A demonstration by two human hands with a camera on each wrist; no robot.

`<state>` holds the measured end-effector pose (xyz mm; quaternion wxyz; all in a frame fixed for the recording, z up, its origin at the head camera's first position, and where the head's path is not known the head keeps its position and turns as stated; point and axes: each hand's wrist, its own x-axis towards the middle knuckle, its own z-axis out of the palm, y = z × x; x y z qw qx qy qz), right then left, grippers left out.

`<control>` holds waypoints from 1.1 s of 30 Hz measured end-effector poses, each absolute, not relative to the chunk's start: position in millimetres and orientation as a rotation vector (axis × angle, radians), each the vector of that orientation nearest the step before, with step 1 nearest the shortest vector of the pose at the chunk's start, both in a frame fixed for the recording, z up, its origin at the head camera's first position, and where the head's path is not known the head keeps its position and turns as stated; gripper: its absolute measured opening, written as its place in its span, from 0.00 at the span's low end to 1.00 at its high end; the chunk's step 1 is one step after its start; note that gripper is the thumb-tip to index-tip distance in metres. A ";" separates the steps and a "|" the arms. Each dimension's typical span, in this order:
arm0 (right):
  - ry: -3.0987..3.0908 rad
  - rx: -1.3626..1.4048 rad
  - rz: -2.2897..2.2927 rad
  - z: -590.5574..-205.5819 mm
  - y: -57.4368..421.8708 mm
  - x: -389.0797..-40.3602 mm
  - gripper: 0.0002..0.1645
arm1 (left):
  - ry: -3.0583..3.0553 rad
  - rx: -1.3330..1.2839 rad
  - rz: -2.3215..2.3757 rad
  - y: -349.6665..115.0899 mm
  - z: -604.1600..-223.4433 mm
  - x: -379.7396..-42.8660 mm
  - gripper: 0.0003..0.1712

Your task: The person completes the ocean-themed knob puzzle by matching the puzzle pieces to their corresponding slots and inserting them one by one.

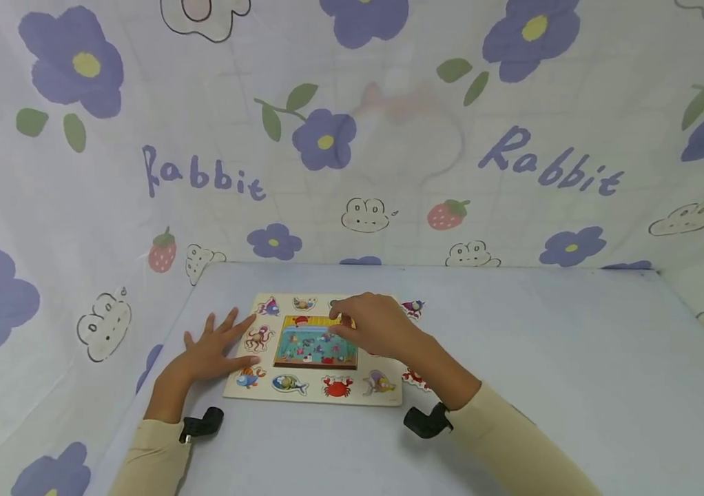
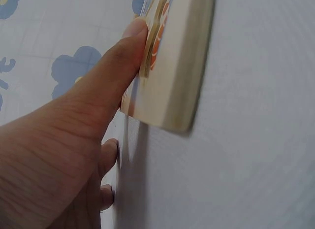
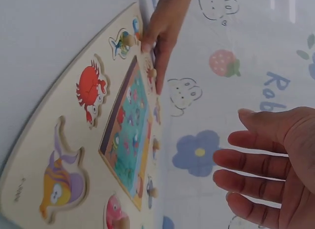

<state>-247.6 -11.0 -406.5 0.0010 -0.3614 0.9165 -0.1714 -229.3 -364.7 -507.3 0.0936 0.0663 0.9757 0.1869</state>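
A wooden knob puzzle board (image 1: 237, 392) with sea animals lies flat, an aquarium picture (image 1: 308, 353) at its middle. My left hand (image 1: 206, 355) is spread at the board's left edge. In the left wrist view, the left thumb (image 2: 133, 39) rests on the board beside a raised piece. Above the board's upper right part hovers my right hand (image 1: 379, 325), fingers loosely curved. The right wrist view shows that hand (image 3: 266, 165) holding nothing. A crab picture (image 3: 89, 86) and a yellow-purple fish picture (image 3: 61, 182) show no knob; a striped fish piece (image 3: 120, 43) has one.
Just right of the board lie a purple fish piece (image 1: 413, 308) and a red piece (image 1: 415, 379), the latter partly behind the right forearm. White cloth (image 1: 544, 386) covers the table. A flower-printed curtain (image 1: 414, 227) encloses the back and sides.
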 end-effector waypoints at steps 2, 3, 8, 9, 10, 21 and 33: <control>2.876 -1.108 -0.571 -406.1 -2.1 -244.1 0.16 | 2.901 0.198 0.549 -365.2 -506.6 -229.4 0.57; 2.873 -1.096 -0.589 -405.9 2.4 -242.6 0.16 | 2.902 0.199 0.548 -365.3 -506.4 -229.5 0.57; 2.865 -1.044 -0.625 -403.8 25.5 -236.3 0.17 | 2.891 0.199 0.566 -362.8 -505.2 -229.0 0.56; 2.864 -1.030 -0.632 -403.5 30.2 -235.4 0.17 | 2.888 0.200 0.571 -362.1 -504.6 -228.6 0.56; 2.868 -1.019 -0.633 -403.5 34.9 -234.6 0.17 | 2.886 0.204 0.576 -361.4 -504.0 -228.0 0.56; 2.898 -0.969 -0.677 -409.1 70.6 -230.5 0.14 | 2.883 0.211 0.579 -363.0 -503.9 -225.2 0.56; 2.801 -0.914 -0.797 -410.2 91.2 -232.3 0.07 | 2.890 0.223 0.565 -362.8 -505.3 -227.7 0.56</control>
